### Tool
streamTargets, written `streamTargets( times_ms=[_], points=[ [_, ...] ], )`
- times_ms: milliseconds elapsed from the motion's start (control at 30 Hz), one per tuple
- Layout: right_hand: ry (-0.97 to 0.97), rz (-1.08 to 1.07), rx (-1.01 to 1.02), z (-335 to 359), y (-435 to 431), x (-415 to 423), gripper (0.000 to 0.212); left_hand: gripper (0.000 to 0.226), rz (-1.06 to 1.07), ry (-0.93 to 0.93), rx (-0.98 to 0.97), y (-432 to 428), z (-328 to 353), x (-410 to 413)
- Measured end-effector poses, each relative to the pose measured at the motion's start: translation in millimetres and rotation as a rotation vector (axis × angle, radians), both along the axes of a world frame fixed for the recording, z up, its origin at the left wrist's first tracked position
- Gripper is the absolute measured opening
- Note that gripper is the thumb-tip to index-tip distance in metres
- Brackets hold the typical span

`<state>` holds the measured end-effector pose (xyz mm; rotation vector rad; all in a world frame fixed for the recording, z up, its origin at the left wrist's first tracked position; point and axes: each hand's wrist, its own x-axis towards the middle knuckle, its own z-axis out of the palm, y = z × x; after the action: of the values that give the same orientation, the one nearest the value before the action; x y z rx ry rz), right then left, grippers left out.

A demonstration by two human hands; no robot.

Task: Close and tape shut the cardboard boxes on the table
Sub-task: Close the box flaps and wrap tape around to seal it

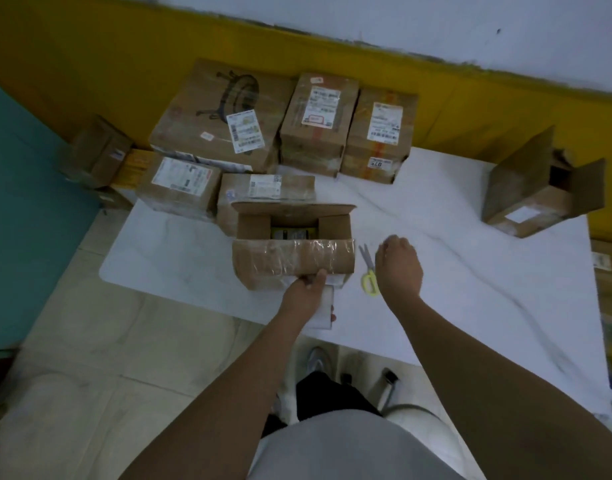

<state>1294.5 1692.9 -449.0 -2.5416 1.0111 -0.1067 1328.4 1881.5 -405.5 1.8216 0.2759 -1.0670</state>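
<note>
An open cardboard box [294,244] stands near the front edge of the white table [470,271], its near flap covered in old clear tape and folded outward toward me. Dark and yellow contents show inside. My left hand [306,292] grips the lower edge of that near flap, thumb on top. My right hand [398,265] hovers over the table just right of the box, fingers loosely curled and holding nothing. Yellow-handled scissors [368,270] lie between the box and my right hand. No tape roll is in view.
Several taped, labelled boxes [228,123] are stacked at the table's back left. Another open box [539,192] lies on its side at the far right. A white paper [323,306] sticks out under my left hand. Yellow wall behind, tiled floor left.
</note>
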Motion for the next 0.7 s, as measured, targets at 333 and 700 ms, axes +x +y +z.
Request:
streamTargets(
  times_ms=[333,700],
  points=[
    [0.349,0.009,0.217,-82.2,-1.4,-35.9,0.041,0.034,0.385,0.194,-0.232,-3.3,-22.9,-21.7],
    [0.175,-0.286,0.336,-98.8,-2.1,-14.3,0.036,0.033,0.353,-0.064,-0.081,-11.2,-45.4,-19.2]
  ],
)
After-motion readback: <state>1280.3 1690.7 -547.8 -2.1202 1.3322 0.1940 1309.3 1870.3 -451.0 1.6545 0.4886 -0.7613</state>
